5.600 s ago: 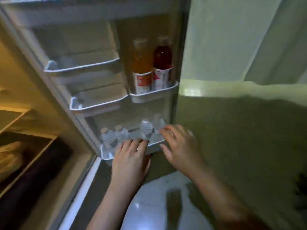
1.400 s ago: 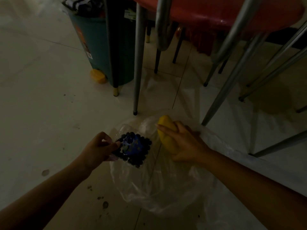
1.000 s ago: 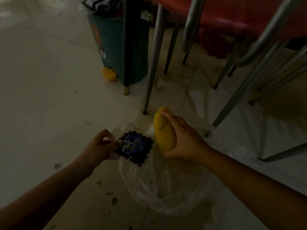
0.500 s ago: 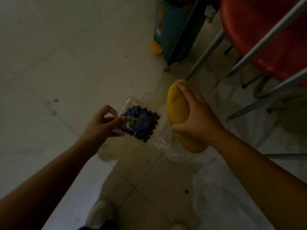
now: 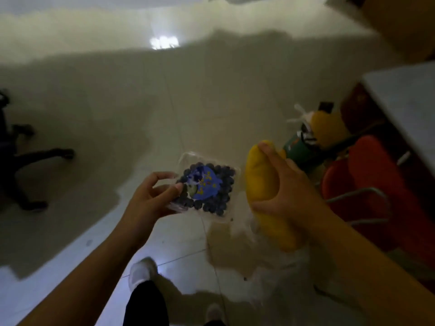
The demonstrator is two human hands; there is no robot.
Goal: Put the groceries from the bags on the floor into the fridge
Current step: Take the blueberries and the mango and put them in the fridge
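Left hand: I have it pinched on the near-left corner of the punnet — thumb on top, fingers curled beneath.
Punnet: a clear box of dark berries with a blue label on its lid, held level above the floor, just left of the mango.
Right hand: I have it wrapped round the mango's middle, index finger stretched up along the fruit, thumb below.
Mango: yellow, long, held near upright with its tip up; both ends show past my grip.
Bag: clear plastic, slack on the floor below the mango; whether it touches the fruit I cannot tell.
Feet: one white shoe and a dark trouser leg at the bottom edge, left of the bag.
Right side: a red stool with metal legs under a pale tabletop — a green bin and a yellow bundle just beyond the mango.
Left edge: black chair legs on the floor, well apart from my hands.
Light: dim and blurred, with one bright glare patch on the far tiles.
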